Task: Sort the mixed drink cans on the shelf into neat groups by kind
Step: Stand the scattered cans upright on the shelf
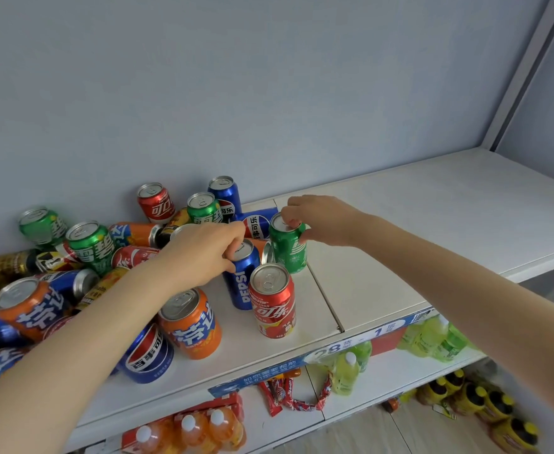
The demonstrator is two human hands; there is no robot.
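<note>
A jumble of drink cans covers the left half of the white shelf [383, 283]. My left hand [203, 253] grips the top rim of an upright blue Pepsi can [243, 283]. My right hand [321, 219] holds the top of an upright green Sprite can [289, 250] just right of it. In front stand a red Coca-Cola can [273, 301] and an orange Fanta can [192, 324]. A blue Pepsi can [147, 353] lies on its side near the front edge. Further back, red, green, blue, orange and gold cans stand or lie mixed together.
The right half of the shelf is bare white board, with a seam [324, 290] between two panels. The grey-blue back wall [269, 93] rises behind. Lower shelves hold green bottles [432, 339], orange bottles [203, 427], red snack packs [288, 394] and yellow-capped jars [472, 398].
</note>
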